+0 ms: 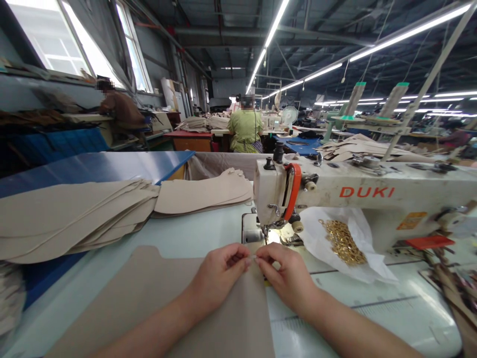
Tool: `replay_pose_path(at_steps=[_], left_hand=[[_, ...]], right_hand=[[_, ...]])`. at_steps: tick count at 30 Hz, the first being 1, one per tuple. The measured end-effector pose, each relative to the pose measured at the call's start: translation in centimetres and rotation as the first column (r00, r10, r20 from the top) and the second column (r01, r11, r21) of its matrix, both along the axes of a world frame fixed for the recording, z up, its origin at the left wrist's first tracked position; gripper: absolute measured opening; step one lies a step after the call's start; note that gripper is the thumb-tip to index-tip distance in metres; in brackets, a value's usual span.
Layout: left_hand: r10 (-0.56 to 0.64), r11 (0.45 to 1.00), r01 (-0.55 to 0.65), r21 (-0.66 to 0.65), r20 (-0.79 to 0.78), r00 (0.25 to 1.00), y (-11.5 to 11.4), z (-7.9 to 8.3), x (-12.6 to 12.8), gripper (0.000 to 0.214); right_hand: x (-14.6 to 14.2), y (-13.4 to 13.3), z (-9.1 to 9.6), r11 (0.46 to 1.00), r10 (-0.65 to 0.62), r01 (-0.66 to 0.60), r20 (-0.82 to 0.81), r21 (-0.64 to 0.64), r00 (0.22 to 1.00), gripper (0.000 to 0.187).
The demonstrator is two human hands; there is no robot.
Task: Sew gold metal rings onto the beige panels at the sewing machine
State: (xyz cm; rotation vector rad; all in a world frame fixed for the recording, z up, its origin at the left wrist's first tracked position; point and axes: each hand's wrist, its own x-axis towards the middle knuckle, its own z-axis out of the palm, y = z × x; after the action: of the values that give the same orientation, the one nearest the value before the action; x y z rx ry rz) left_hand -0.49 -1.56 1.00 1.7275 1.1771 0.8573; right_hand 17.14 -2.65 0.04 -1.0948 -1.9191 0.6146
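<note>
My left hand (223, 271) and my right hand (283, 271) meet fingertip to fingertip just in front of the needle of a white sewing machine (316, 189). Each hand pinches thumb against forefinger. A tiny pale bit shows between the two pinches, too small to name. Beneath my left hand and forearm a large taupe fabric panel (156, 288) lies flat on the table, its right edge running below my fingers. My right hand is over that edge, beside the machine's bed. Behind the hands, the lit metal needle plate is partly hidden.
Gold metal rings or hooks (343, 241) lie heaped on a white sheet (313, 243) under the machine arm. Stacked beige panels (74, 214) rest at left, with another stack (201, 194) behind the hands. A person in green (244, 129) sits ahead; another person (121, 109) sits far left.
</note>
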Motion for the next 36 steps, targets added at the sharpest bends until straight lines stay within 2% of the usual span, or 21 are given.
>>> replay_pose_path(at_steps=[3, 7, 9, 12, 17, 21, 25, 28, 30, 33, 36], left_hand=[[0.005, 1.000, -0.004, 0.030, -0.033, 0.999, -0.2, 0.0, 0.3, 0.015], [0.001, 0.995, 0.013, 0.102, -0.144, 0.990, -0.4, 0.4, 0.8, 0.015], [-0.027, 0.990, 0.057, 0.132, -0.217, 0.976, -0.4, 0.8, 0.8, 0.014], [-0.041, 0.972, 0.106, 0.210, -0.293, 0.955, -0.1, 1.2, 0.2, 0.014], [0.025, 0.877, 0.180, 0.445, -0.417, 0.908, 0.4, 0.3, -1.3, 0.026], [0.052, 0.855, 0.211, 0.474, -0.483, 0.874, 0.3, -0.5, -1.2, 0.025], [0.068, 0.859, 0.194, 0.475, -0.480, 0.875, 0.0, -0.5, -1.1, 0.025], [0.076, 0.840, 0.198, 0.505, -0.470, 0.879, 0.0, -0.4, -1.3, 0.025], [0.056, 0.805, 0.235, 0.545, -0.464, 0.884, 0.1, -0.5, -1.2, 0.023], [0.025, 0.722, 0.287, 0.630, -0.437, 0.899, 0.6, -0.8, -0.6, 0.018], [0.036, 0.653, 0.289, 0.700, -0.410, 0.911, 1.3, -1.2, 0.2, 0.020]], right_hand=[[0.1, -0.1, 0.0, 0.999, 0.009, -0.011, 0.053, 0.044, 0.999, 0.013], [0.3, -0.2, 0.2, 1.000, 0.007, -0.010, 0.113, 0.020, 0.994, 0.013], [0.5, -0.4, 0.4, 1.000, 0.009, -0.006, 0.108, -0.029, 0.994, 0.013], [1.3, -0.5, 0.4, 0.984, 0.008, -0.003, 0.029, -0.179, 1.000, 0.015], [2.7, -0.4, 0.4, 0.885, -0.049, -0.022, -0.140, -0.464, 0.989, 0.014], [2.1, 0.7, 1.0, 0.822, -0.053, -0.035, -0.138, -0.569, 0.989, 0.015], [0.5, 2.3, 1.8, 0.749, -0.044, -0.046, -0.120, -0.661, 0.992, 0.018], [-0.2, 3.3, 2.1, 0.709, -0.022, -0.060, -0.107, -0.702, 0.994, 0.021], [-0.3, 3.8, 2.3, 0.686, -0.007, -0.067, -0.098, -0.724, 0.995, 0.021], [-0.1, 4.3, 2.5, 0.648, 0.025, -0.078, -0.081, -0.758, 0.996, 0.021], [0.1, 4.6, 2.7, 0.618, 0.049, -0.079, -0.062, -0.782, 0.997, 0.021]])
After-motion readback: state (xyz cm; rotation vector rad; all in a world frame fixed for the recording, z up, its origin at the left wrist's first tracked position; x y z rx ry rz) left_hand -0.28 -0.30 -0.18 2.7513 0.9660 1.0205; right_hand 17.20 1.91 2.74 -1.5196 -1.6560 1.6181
